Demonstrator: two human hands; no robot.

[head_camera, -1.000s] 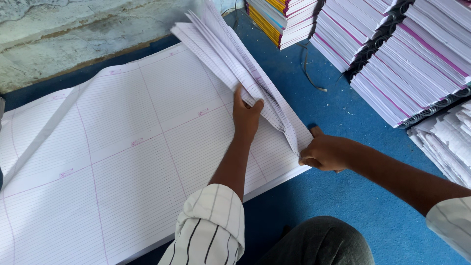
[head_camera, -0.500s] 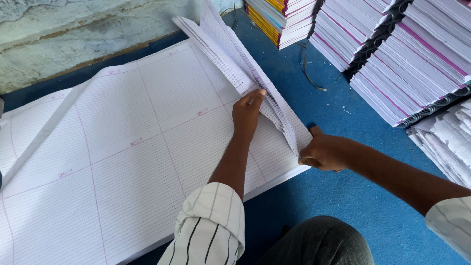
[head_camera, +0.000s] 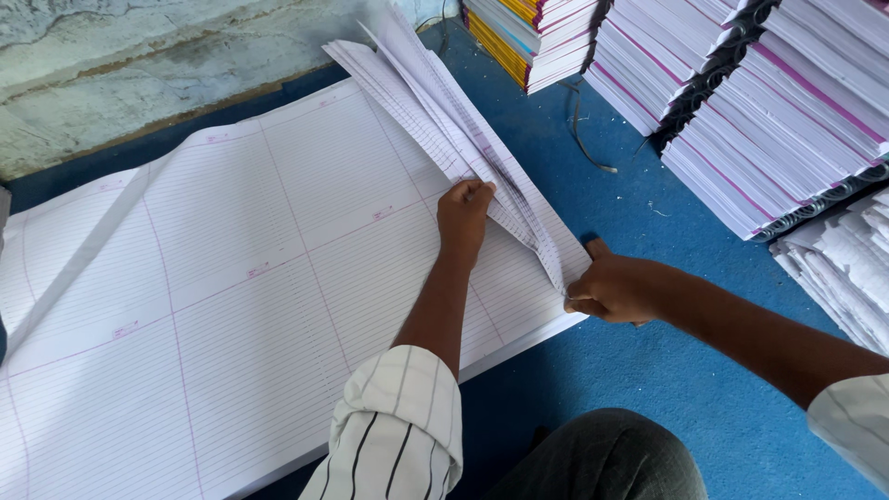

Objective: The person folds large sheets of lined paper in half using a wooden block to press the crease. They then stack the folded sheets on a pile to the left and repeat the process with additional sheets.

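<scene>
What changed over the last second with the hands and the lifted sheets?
The left hand slid a little further up along the fold of the lifted sheets, fingers curling onto the edge; the fanned bundle shifted slightly. The right hand kept pinching the near corner. The big ruled sheet pile and the stacks of paper stayed put.

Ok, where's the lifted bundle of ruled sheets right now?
In the head view, the bundle of sheets rises along the right edge of the big ruled stack, between the left hand and right hand.
</scene>
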